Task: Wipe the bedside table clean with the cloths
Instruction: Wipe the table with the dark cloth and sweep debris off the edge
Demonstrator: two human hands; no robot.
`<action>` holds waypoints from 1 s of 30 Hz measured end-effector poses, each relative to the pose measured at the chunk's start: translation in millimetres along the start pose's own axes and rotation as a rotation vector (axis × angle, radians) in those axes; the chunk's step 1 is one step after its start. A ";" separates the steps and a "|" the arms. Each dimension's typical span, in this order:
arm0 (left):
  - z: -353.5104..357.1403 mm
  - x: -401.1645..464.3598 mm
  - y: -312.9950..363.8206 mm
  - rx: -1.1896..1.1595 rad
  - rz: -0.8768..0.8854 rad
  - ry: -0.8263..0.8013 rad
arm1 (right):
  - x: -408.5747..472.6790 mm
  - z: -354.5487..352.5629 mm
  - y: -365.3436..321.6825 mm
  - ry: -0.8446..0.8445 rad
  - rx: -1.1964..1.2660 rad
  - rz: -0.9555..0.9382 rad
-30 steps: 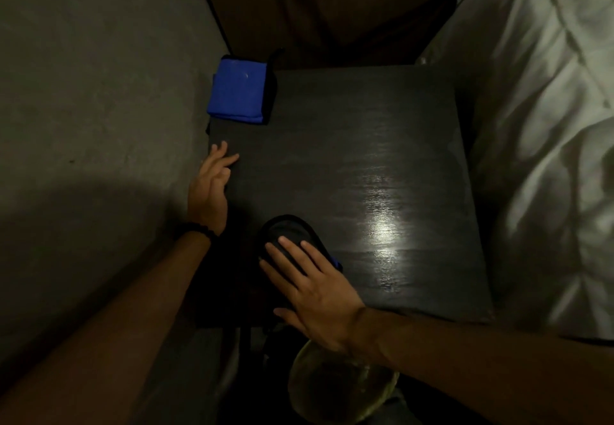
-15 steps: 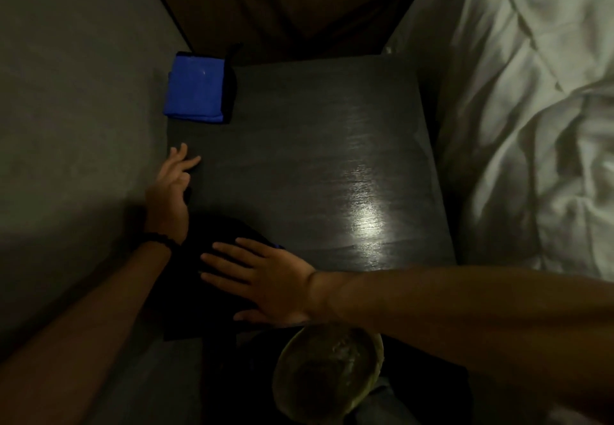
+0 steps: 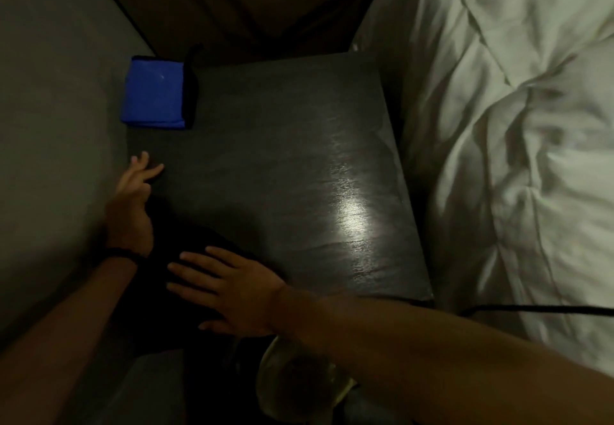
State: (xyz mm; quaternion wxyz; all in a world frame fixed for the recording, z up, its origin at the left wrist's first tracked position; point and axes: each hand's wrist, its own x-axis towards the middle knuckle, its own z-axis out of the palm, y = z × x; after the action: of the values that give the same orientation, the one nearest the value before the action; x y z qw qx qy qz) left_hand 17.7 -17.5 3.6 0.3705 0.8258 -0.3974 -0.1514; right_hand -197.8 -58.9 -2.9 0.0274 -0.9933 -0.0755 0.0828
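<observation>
The dark wooden bedside table [image 3: 299, 159] fills the middle of the view, with a shiny patch near its right side. A folded blue cloth [image 3: 154, 96] with a black edge lies at its far left corner. My right hand [image 3: 229, 288] lies flat, fingers spread and pointing left, pressing a dark cloth [image 3: 186, 245] onto the near left corner; the cloth is barely visible in shadow. My left hand [image 3: 133, 205] rests on the table's left edge, fingers loosely apart, holding nothing. A dark band sits on that wrist.
A grey wall [image 3: 56, 125] runs close along the table's left side. A brown headboard [image 3: 249, 3] stands behind it. White rumpled bedding [image 3: 515, 125] borders the right side, with a black cable [image 3: 531, 308] across it. A round glassy object [image 3: 299, 378] sits below the front edge.
My right hand has swept with the dark cloth from the table's front middle to its near left corner, turning so the fingers point left. The left hand stayed at the left edge.
</observation>
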 end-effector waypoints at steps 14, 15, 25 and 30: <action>3.0 1.8 -17.1 -0.012 -0.034 -0.002 | -11.4 1.9 5.5 0.005 0.028 0.064; 3.2 1.4 -16.8 0.003 -0.026 -0.003 | -13.9 1.3 6.2 0.005 0.029 0.076; 1.8 -0.3 10.7 -0.066 -0.083 0.009 | -43.3 1.2 48.4 0.009 0.094 0.223; 0.7 1.6 10.4 -0.117 -0.167 0.006 | -41.9 -0.4 73.2 0.022 0.174 0.288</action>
State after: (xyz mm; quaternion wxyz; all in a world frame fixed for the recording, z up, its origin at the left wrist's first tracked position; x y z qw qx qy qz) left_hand 12.7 -23.3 10.7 0.4055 0.8334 -0.3163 -0.2024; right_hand -227.9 -137.7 -0.7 0.1019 -0.9886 0.0752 0.0811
